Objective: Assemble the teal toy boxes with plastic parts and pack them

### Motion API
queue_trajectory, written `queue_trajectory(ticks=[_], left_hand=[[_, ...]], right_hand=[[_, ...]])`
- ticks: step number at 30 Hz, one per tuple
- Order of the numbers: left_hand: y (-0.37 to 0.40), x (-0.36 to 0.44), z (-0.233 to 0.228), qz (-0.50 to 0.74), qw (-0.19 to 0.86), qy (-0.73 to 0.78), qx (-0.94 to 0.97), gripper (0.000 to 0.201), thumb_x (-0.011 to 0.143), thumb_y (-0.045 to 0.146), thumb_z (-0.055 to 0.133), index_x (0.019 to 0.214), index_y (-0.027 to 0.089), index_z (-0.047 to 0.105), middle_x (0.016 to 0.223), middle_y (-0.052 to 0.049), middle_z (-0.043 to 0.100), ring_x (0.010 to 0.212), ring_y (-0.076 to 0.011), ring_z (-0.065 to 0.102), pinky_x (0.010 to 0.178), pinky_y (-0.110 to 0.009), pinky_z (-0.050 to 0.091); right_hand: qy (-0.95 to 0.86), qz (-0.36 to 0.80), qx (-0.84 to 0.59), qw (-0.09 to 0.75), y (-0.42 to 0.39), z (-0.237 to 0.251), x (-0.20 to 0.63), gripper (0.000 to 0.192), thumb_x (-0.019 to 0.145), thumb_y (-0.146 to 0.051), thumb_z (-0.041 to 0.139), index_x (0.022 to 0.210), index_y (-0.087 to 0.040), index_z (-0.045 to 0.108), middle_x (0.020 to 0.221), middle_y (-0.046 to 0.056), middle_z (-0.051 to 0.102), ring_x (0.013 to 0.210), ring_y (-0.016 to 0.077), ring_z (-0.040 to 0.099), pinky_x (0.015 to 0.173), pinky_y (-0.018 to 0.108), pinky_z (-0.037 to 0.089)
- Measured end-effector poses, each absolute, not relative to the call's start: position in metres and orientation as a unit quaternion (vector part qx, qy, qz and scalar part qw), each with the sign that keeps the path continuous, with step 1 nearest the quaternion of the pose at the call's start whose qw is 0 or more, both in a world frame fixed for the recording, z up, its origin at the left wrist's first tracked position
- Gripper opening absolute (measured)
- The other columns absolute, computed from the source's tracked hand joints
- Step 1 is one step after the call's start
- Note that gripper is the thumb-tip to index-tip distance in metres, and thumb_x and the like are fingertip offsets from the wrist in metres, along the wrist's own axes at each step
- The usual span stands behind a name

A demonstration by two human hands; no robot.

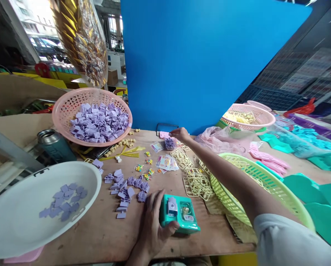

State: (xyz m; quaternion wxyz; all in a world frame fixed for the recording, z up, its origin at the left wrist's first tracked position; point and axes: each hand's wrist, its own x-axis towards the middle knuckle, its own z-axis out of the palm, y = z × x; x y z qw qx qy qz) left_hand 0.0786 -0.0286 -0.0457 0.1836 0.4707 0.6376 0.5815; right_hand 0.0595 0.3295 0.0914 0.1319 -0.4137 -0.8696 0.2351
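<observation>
The left hand (154, 218) rests on the wooden worktop (99, 232) near the front edge. Its fingers are closed around the left side of a green toy box (182, 216), with the thumb lying along the near side. The box lies flat on the worktop, and on its top there are a small purple piece and a clear window.

The right hand (179, 133) is stretched far forward, to the back of the worktop, just in front of the blue board (210, 62). Its fingertips are together on a small pink part (164, 135) that lies there. If the hand really pinches this part, I cannot tell. Just beside this hand stands a small bag of purple pieces (169, 144).

Between the two hands lie loose purple pieces (126, 188), small printed cards (165, 162) and yellow plastic frames (195, 181). A pink basket (68, 107) full of purple pieces stands at the back left, with a metal bottle (54, 146) lying near it. A white bowl (16, 229) with a few purple pieces stands at the front left. A green basket (265, 181) stands under the right forearm, and another pink basket (262, 116) is well apart at the back right.
</observation>
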Motion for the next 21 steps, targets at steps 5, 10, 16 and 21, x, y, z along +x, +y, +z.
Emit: queue_trajectory(ticks=[5,10,16,21], left_hand=[[-0.033,0.077,-0.019,0.678,0.147,0.610,0.383,0.048,0.097,0.057,0.070,0.128,0.022,0.077,0.132,-0.015,0.077,0.120,-0.0299,0.076,0.103,-0.044,0.066],[-0.030,0.070,0.034,0.757,0.309,0.501,0.285,0.051,0.085,0.058,0.085,0.115,0.017,0.080,0.106,-0.011,0.084,0.087,-0.0232,0.083,0.082,-0.036,0.071],[-0.021,0.071,0.046,0.791,0.291,0.488,0.227,0.052,0.070,0.065,0.093,0.087,0.018,0.079,0.078,-0.003,0.082,0.064,-0.0183,0.079,0.068,-0.032,0.069],[-0.022,0.078,0.041,0.779,0.171,0.520,0.306,0.040,0.083,0.055,0.088,0.089,0.017,0.079,0.080,-0.003,0.080,0.069,-0.0166,0.079,0.072,-0.028,0.067]], right_hand=[[-0.832,0.398,-0.332,0.200,0.258,0.116,0.116,0.048,0.080,-0.051,0.089,0.108,-0.012,0.082,0.101,0.013,0.084,0.089,0.0229,0.080,0.082,0.034,0.064],[-0.788,0.580,-0.124,0.167,0.150,0.118,0.166,0.036,0.080,-0.050,0.091,0.095,-0.018,0.082,0.094,0.006,0.081,0.088,0.0196,0.076,0.087,0.036,0.063],[-0.896,0.304,-0.054,0.318,0.095,0.120,0.183,0.014,0.103,-0.029,0.065,0.095,-0.020,0.072,0.095,0.008,0.073,0.092,0.0212,0.067,0.087,0.037,0.057],[-0.914,0.228,-0.078,0.326,0.081,0.121,0.190,0.017,0.105,-0.021,0.058,0.092,-0.019,0.069,0.088,0.006,0.068,0.083,0.0184,0.064,0.080,0.033,0.054]])
